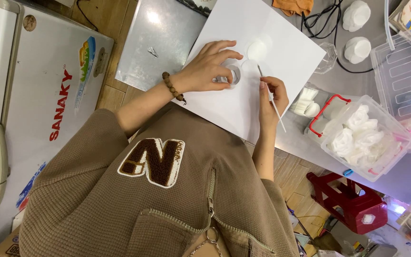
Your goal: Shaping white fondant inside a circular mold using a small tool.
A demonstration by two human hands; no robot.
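My left hand [210,66] rests on a white sheet [281,52] and pinches a small white ring-shaped piece [234,76] against it. A brown bead bracelet [172,87] sits on that wrist. My right hand [272,97] holds a thin white stick [273,102] like a pen, its tip pointing up toward a round white pad [257,49] lying on the sheet just beyond the ring piece.
A clear plastic box [381,157] with red handles holds several white flower shapes at the right. More clear trays [405,71], white flower lumps [357,15] and black cables [322,19] lie on the grey table [162,38]. A white chest freezer [39,104] stands left; a red stool [348,200] lower right.
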